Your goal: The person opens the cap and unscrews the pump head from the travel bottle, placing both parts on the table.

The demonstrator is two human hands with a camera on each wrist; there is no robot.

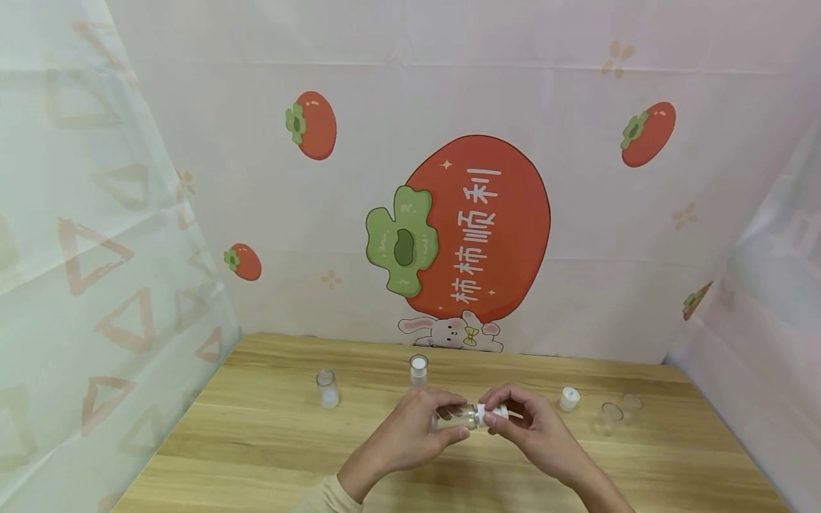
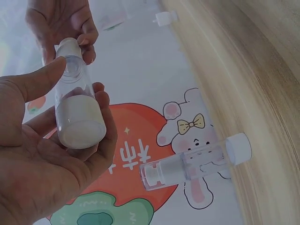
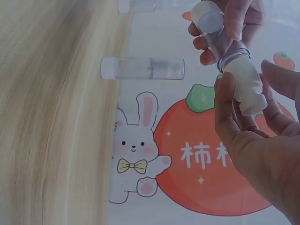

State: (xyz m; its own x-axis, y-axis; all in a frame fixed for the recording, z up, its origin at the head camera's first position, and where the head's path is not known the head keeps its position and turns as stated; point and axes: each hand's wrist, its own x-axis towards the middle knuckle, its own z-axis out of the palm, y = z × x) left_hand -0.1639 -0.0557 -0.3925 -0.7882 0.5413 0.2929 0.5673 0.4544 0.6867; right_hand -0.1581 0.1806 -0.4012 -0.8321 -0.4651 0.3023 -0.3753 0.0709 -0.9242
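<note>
My left hand (image 1: pixel 413 434) grips a clear bottle (image 1: pixel 463 417) lying on its side in the air over the table. In the left wrist view the bottle's white bottom (image 2: pixel 82 124) faces the camera, with my thumb along one side and fingers beneath. My right hand (image 1: pixel 532 431) pinches the white pump head (image 1: pixel 492 415) at the bottle's neck between thumb and fingers. Seen from the right wrist, the white pump (image 3: pixel 246 82) sits against the clear neck ring (image 3: pixel 233 57). The pump's far side is hidden by my right fingers.
A capped pump bottle (image 1: pixel 419 372) stands upright just behind my left hand. Another clear bottle with a white base (image 1: pixel 328 390) stands farther left. To the right are a small white pump piece (image 1: pixel 569 399) and two clear caps, one nearer (image 1: pixel 611 413) and one behind (image 1: pixel 632 402). A printed cloth (image 1: pixel 577 285) hangs behind the table.
</note>
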